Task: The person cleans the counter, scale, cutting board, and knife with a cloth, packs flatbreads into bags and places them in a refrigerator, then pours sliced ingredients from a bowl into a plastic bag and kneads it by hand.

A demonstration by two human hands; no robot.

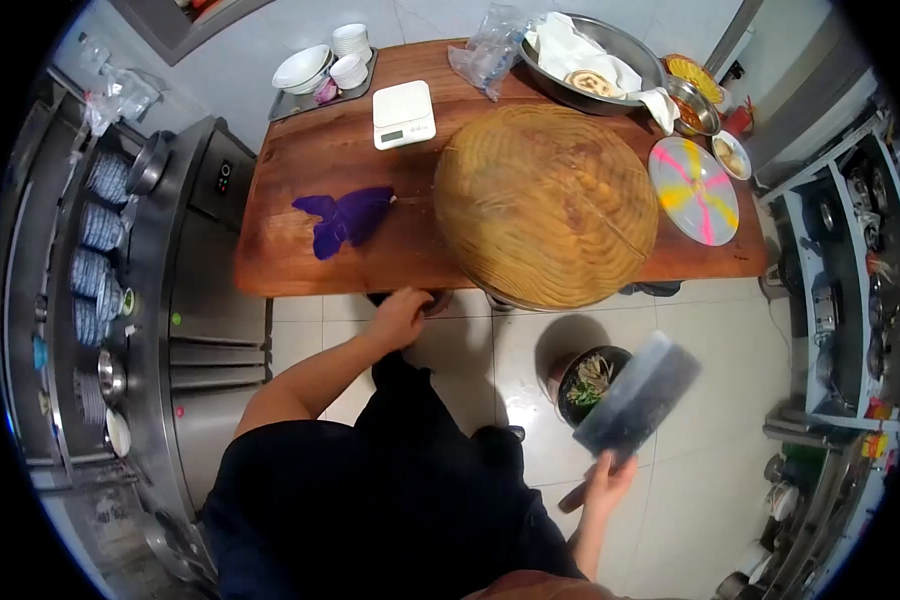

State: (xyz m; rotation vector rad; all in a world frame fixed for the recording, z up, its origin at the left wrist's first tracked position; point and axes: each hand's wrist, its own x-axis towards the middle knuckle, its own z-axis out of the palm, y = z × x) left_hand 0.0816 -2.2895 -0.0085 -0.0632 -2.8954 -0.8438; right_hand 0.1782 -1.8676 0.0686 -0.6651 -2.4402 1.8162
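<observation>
In my right hand (608, 484) is a cleaver (642, 392), gripped near where its brown handle meets the broad grey blade. The blade points up and to the right, partly covering a bin (571, 405) with green and pale scraps inside. My left hand (402, 318) is at the table's front edge with its fingers curled. Beside those fingers a dark reddish object (436, 303) shows in part under the edge; what they hold, if anything, is hidden. A thick round wooden chopping board (548, 205) lies on the table, slightly overhanging the front.
On the wooden table (280, 235) are a purple cloth (345, 218), a white scale (404, 113), a tray (315, 100) of white dishes, a large metal basin (638, 66) and a colourful plate (692, 192). Steel cabinets (215, 300) stand left, shelves (820, 290) right.
</observation>
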